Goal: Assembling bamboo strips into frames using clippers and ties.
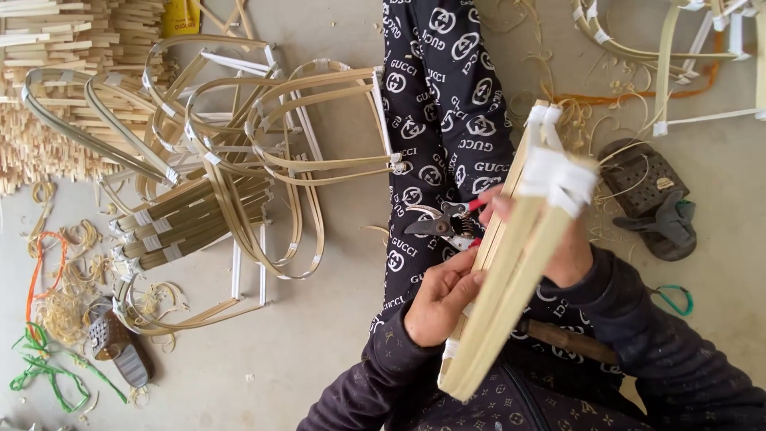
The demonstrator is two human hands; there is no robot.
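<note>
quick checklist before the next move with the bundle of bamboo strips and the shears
1. Left hand grips the bundle of bamboo strips near its lower end: ok.
2. Right hand sits behind the bundle; its hold on the red-handled shears is mostly hidden: cannot tell.
3. Shear blades point away from the left fingers, with a gap between: ok.
4. White tape wraps at the bundle's upper end look in place: ok.
5. Floor around the legs is littered with shavings and bent strip frames: not ok.
</note>
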